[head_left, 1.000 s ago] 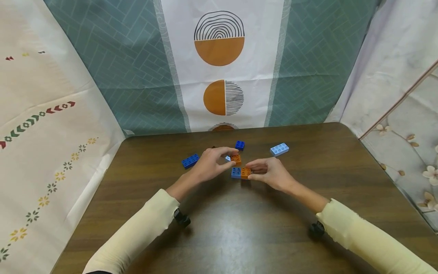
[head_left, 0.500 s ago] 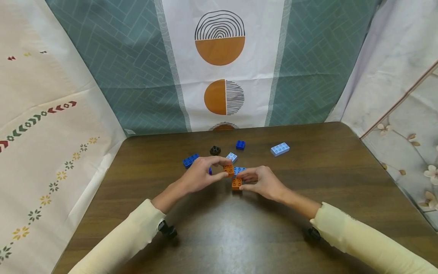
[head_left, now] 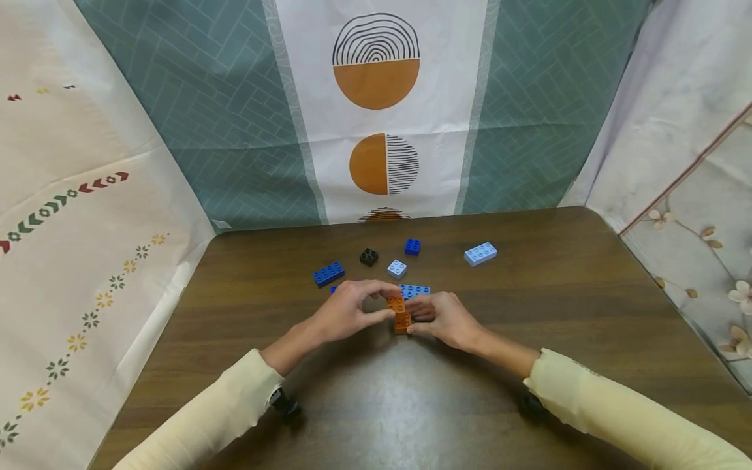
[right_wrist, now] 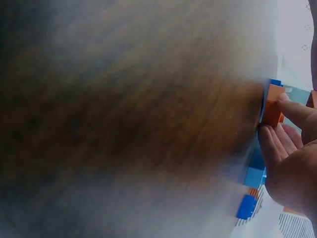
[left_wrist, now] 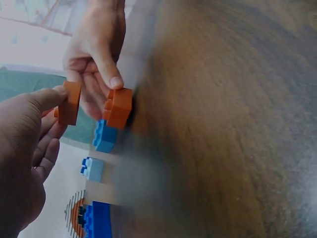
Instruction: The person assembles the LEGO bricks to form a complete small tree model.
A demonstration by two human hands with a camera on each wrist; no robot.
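Observation:
My left hand [head_left: 349, 313] pinches a small orange toy brick [head_left: 395, 303] between thumb and fingers, its studs visible from above. Just in front of it, my right hand [head_left: 449, 320] holds a second orange brick [head_left: 402, 324] low at the table, thumb on the near side. In the left wrist view the left hand's brick [left_wrist: 69, 103] is raised over the right hand's brick [left_wrist: 120, 109], with a gap between them. Fingers of the right hand partly cover a medium-blue brick [head_left: 416, 290] behind. The right wrist view shows thumb and fingertips on the lower orange brick [right_wrist: 273, 105].
Farther back on the brown table [head_left: 264, 261] lie a blue long brick [head_left: 329, 274], a black brick [head_left: 369, 257], a pale-blue square brick [head_left: 397, 268], a dark-blue square brick [head_left: 412, 246] and a pale-blue long brick [head_left: 480, 253]. Another blue brick [head_left: 333, 288] is mostly hidden behind the left hand.
My left hand has brought its orange brick forward from among the back bricks. My right hand has drawn the other orange brick away from the medium-blue one, and both bricks now overlap in the head view.

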